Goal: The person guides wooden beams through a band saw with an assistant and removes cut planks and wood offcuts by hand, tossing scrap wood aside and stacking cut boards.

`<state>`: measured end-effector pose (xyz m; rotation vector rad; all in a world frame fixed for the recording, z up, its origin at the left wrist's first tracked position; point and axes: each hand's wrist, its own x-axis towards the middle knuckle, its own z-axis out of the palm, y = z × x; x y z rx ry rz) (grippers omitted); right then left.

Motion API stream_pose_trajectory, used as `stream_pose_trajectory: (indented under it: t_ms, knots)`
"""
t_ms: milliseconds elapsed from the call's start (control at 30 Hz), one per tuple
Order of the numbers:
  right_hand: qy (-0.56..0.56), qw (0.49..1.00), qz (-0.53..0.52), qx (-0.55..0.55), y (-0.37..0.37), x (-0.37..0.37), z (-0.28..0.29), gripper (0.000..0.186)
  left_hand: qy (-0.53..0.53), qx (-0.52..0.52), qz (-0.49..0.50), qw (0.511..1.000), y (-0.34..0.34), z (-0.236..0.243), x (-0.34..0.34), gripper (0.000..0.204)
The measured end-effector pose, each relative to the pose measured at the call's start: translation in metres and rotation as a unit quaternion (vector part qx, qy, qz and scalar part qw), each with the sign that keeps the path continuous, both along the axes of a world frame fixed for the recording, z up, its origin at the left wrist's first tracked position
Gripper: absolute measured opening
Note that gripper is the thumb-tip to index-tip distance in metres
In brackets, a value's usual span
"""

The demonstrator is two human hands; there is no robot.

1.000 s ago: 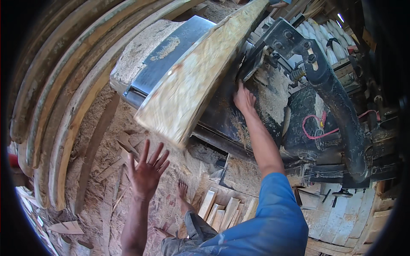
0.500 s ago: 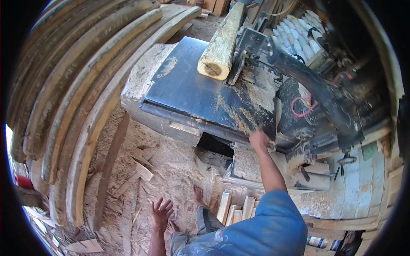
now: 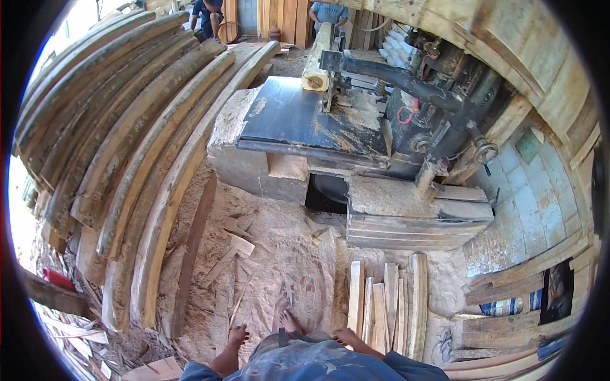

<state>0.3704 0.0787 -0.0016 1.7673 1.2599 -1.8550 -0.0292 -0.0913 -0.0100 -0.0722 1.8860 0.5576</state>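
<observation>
Both my hands hang low by my sides and hold nothing that I can see. My left hand (image 3: 237, 335) is over the sawdust floor, its fingers loosely bent and apart. My right hand (image 3: 344, 336) is near the lower ends of several sawn wooden pieces (image 3: 380, 314), its fingers loosely extended. In front of me, out of reach of both hands, stands a saw machine with a dark metal table (image 3: 289, 117). A squared log (image 3: 316, 80) rests at the table's far edge beside the upright blade guide. Loose sawdust lies on the table's right part.
Long curved timbers (image 3: 190, 136) are stacked along the left. One person (image 3: 208, 16) sits at the far left; another (image 3: 328, 13) is behind the log. A dusty block (image 3: 416, 203) and a dark pit (image 3: 326, 192) lie before the machine. Wood offcuts (image 3: 240, 244) litter the floor.
My right hand has come back from the machine table's near edge to my side. My left hand has lowered. The view has tipped up, bringing two people into sight.
</observation>
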Motion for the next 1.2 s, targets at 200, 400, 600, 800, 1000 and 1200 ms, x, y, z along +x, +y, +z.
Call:
stream_pose_trajectory:
  t_ms: [200, 400, 600, 800, 1000, 1200]
  knots:
    - [0.006, 0.998, 0.035, 0.045, -0.071, 0.009, -0.002, 0.035, 0.001, 0.101, 0.028, 0.994, -0.025, 0.027, 0.034, 0.048]
    - [-0.066, 0.986, -0.074, 0.136, -0.079, 0.033, -0.002, 0.029, -0.081, 0.157, -0.016, 0.984, -0.035, 0.046, 0.097, 0.050]
    - [-0.065, 0.995, -0.032, 0.065, -0.093, 0.047, -0.001, 0.032, -0.024, 0.137, 0.059, 0.989, -0.082, -0.001, 0.089, 0.047]
    - [-0.038, 0.978, 0.131, 0.159, -0.050, 0.020, 0.004, 0.031, 0.132, 0.017, -0.279, 0.951, -0.064, -0.016, 0.014, 0.050]
    - [-0.039, 0.976, 0.001, 0.215, 0.054, -0.066, 0.005, 0.030, -0.010, 0.099, -0.064, 0.993, 0.075, 0.007, -0.053, 0.053]
    - [0.038, 0.968, -0.093, 0.229, 0.164, -0.123, -0.030, 0.026, 0.017, 0.224, -0.052, 0.973, 0.260, 0.084, -0.101, 0.053]
